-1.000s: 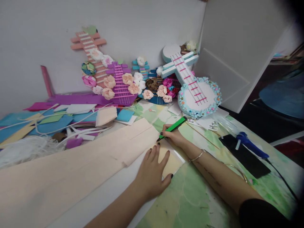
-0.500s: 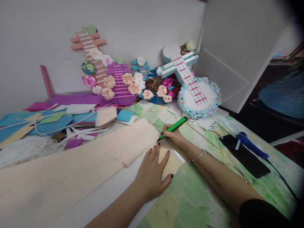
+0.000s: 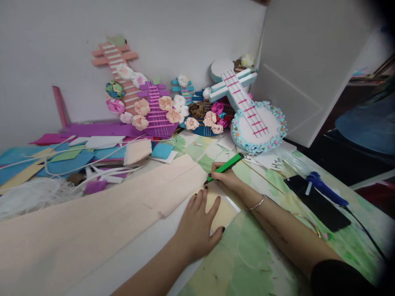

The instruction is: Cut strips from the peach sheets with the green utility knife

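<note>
Pinched in my right hand [image 3: 226, 176] is a green and black utility knife [image 3: 226, 166], tilted, its lower end at the right edge of a long peach paper sheet [image 3: 123, 201]. Fingers spread, my left hand [image 3: 199, 224] lies flat across the paper's lower right edge, its fingertips just below the knife's tip. Under that hand is a pale yellow piece [image 3: 224, 209], and white sheet [image 3: 138, 250] shows below the peach paper. A thin straight slit or line runs across the peach paper left of the knife.
Paper-flowered lute models, among them a purple one [image 3: 154, 107] and a pale blue one [image 3: 259, 127], lean along the back wall. Coloured paper scraps [image 3: 72, 156] and white cord [image 3: 37, 193] lie left. A black phone [image 3: 317, 203] and blue glue gun [image 3: 327, 189] lie right.
The knife and my right hand have shifted only very slightly. My left hand stays pressed on the paper in the same place.
</note>
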Available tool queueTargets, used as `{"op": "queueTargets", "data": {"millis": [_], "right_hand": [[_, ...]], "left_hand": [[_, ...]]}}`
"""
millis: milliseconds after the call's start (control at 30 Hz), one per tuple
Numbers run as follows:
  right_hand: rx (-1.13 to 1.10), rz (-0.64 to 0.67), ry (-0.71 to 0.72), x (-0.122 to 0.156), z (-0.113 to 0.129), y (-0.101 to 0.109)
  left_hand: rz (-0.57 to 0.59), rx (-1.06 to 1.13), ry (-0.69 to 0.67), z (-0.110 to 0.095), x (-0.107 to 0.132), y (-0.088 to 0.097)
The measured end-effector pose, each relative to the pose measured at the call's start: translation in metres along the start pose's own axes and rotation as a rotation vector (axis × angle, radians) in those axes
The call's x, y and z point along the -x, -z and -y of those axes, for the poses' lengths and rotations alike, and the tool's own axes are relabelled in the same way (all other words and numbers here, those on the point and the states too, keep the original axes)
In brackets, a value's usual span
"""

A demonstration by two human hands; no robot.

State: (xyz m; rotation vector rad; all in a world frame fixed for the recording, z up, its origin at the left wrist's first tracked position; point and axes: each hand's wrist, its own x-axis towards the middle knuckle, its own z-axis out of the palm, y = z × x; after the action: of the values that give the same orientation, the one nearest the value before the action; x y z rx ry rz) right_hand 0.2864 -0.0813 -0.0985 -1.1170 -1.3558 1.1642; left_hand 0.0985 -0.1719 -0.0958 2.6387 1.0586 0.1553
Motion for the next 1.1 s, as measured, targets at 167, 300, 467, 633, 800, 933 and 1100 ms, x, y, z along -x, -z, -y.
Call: {"op": "queueTargets", "data": {"millis": [167, 300, 467, 633, 800, 933, 1100], "right_hand": [[0.009, -0.013, 0.006, -0.0028, -0.0027, 0.005], [0.02, -0.013, 0.013, -0.0037, -0.0053, 0.0069], [0.018, -0.01, 0.011, -0.0044, -0.0075, 0.0071], [0.016, -0.021, 0.023, -0.0057, -0.0087, 0.0087], [0.016, -0.021, 0.019, -0.0056, -0.0069, 0.0087], [0.0, -0.028, 0.023, -0.0062, -0.008, 0.0097], [-0.003, -0.027, 0.022, -0.0065, -0.0087, 0.0105]], "left_hand": [[-0.011, 0.002, 0.001, 0.0, 0.0, -0.0003], [-0.011, 0.002, -0.004, 0.0002, 0.0001, -0.0008], [-0.032, -0.006, -0.006, 0.0014, -0.0001, -0.0034], [-0.017, 0.004, 0.001, 0.0006, -0.0004, -0.0017], [-0.002, 0.006, 0.003, -0.0004, -0.0001, 0.0002], [-0.003, 0.0, 0.002, -0.0003, -0.0006, -0.0004], [-0.009, -0.002, 0.003, -0.0005, -0.0015, -0.0008]]}}
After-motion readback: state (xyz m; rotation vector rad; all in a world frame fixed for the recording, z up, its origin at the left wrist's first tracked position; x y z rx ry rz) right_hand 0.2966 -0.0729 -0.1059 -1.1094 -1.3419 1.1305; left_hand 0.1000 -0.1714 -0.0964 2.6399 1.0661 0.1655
